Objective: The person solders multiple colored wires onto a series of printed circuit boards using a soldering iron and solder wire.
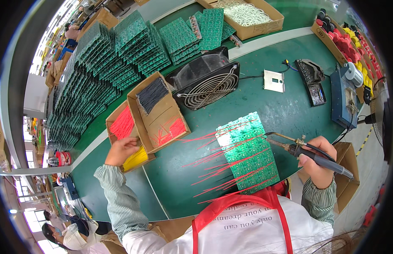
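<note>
Dark lettering ran in about 3 lines across the white garment (264, 237) on the person's chest, upside down in this view. A dark printed mark showed on the carton (325, 36) at the upper right.

The near edge of the green bench (289, 112) curved past the person's body, and the circuit board panel (249, 148) lay by that edge, its near end beside the red trim (234, 200) of the garment. Red wires (213, 200) crossed the panel in several rows, their loose ends reaching out to the left. Bench surface spread between the panel and the cardboard tray (156, 116), and again from the panel's far end up to the metal plate (274, 80). The fan (209, 84) stood behind the tray.

The right hand (319, 163) was at the panel's right, its fingers closed around the soldering iron (317, 158), whose tip pointed left toward the panel's right edge; contact could not be told. The left forearm reached forward, and the left hand (122, 151) was over the yellow wires (136, 159), just beside the tray. Its fingers were bunched together; whether they gripped anything could not be told.
</note>
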{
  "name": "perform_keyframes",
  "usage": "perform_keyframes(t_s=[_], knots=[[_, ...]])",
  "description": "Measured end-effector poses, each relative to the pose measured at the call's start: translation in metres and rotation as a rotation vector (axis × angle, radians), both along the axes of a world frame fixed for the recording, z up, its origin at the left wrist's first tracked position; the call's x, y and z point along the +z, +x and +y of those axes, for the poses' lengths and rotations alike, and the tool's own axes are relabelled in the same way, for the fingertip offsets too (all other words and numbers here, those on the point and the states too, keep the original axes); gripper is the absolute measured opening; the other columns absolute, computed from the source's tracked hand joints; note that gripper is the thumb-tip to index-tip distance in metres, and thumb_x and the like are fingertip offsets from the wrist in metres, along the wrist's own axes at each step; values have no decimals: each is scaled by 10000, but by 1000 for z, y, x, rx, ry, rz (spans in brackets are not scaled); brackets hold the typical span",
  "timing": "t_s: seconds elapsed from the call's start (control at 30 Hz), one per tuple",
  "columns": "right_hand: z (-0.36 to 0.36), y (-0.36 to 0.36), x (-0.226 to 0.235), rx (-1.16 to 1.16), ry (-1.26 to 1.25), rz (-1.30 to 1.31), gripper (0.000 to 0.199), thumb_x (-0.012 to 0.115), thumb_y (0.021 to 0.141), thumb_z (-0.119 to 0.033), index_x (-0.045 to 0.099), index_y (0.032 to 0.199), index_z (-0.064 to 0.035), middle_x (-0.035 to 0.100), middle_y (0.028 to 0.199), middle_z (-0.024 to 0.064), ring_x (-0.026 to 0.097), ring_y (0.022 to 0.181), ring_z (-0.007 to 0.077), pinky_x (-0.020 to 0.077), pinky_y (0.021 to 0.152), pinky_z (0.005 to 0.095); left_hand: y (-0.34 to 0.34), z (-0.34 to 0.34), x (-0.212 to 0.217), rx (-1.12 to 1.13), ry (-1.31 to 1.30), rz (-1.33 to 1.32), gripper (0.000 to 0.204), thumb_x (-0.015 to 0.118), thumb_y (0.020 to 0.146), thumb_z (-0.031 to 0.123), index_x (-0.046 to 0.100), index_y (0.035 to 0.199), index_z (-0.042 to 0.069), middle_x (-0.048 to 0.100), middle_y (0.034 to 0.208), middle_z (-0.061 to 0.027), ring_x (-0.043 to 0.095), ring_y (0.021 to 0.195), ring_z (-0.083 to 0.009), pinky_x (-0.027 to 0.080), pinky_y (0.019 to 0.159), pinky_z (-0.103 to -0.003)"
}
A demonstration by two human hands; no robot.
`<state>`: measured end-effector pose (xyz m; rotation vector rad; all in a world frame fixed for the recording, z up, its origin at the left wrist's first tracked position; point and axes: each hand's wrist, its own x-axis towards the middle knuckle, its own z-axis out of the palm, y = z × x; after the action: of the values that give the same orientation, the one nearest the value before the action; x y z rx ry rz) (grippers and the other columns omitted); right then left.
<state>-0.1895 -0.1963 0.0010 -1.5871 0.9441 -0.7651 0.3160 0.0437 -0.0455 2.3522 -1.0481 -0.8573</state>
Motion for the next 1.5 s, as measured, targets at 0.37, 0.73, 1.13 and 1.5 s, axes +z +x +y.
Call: perform_keyframes(t_s=[0.37,0.73,1.13,1.5], knots=[[3,-1,-2,18,-18,-12,170,688,719,-49,557,812,4,613,657,48,593,564,98,455,515,225,-40,7,1,-38,-15,-257,151,707,760,64,669,863,-39,627,767,-92,594,681,-156,482,645,-270],[12,-6,1,32,-32,-28,182,692,730,-68,554,816,13,614,655,55,596,562,99,457,514,229,-47,6,8,-23,-127,-461,127,692,778,69,658,853,-28,630,759,-146,609,660,-226,490,635,-309],[14,-11,3,64,-37,-75,177,705,740,-68,566,822,4,615,668,45,586,573,91,451,528,226,-59,-9,33,-250,-155,-730,162,601,824,85,623,936,-29,624,871,-187,595,834,-368,477,731,-412],[5,0,7,151,-118,-77,174,714,722,-92,627,838,4,633,676,52,586,585,93,451,535,242,-196,-70,86,-332,-348,-489,131,596,839,48,627,954,-6,631,798,-190,624,732,-337,487,660,-392]])
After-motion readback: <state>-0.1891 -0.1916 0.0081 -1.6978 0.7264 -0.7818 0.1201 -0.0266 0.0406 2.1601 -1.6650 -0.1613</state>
